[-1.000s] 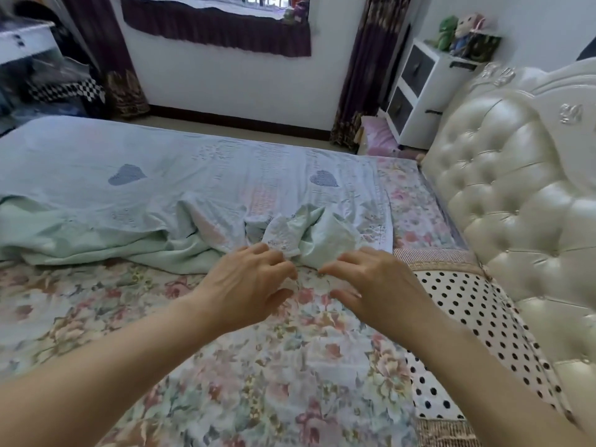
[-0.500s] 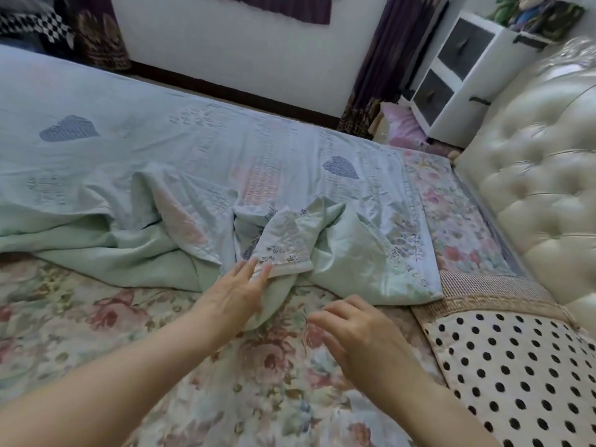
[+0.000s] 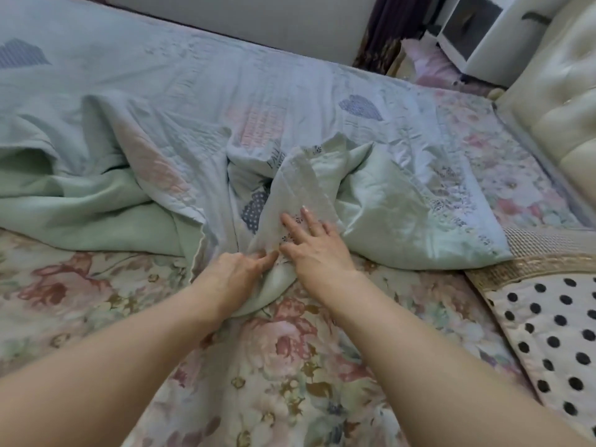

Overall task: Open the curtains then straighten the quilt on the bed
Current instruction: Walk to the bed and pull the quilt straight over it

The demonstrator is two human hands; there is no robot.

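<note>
Both hands were at the bunched corner of the quilt (image 3: 200,101), which lay across the far half of the bed w/ its near edge crumpled on the floral sheet (image 3: 290,366). Left hand (image 3: 235,272) had its grip pinched on the fold's lower tip, thumb and forefinger closed on fabric. Right hand (image 3: 314,246) lay flat on the twisted flap (image 3: 300,188), fingers (image 3: 292,225) spread, not gripping, just pressing. Flap's long axis ran away from the hands, up toward the far side; the turned-back pale green underside (image 3: 387,214) sat just right of it, nearer the right hand. Judged: that flap needed pulling toward the person and the headboard (image 3: 554,101) side to flatten. Curtain (image 3: 387,30) barely in view, state unclear.
</note>
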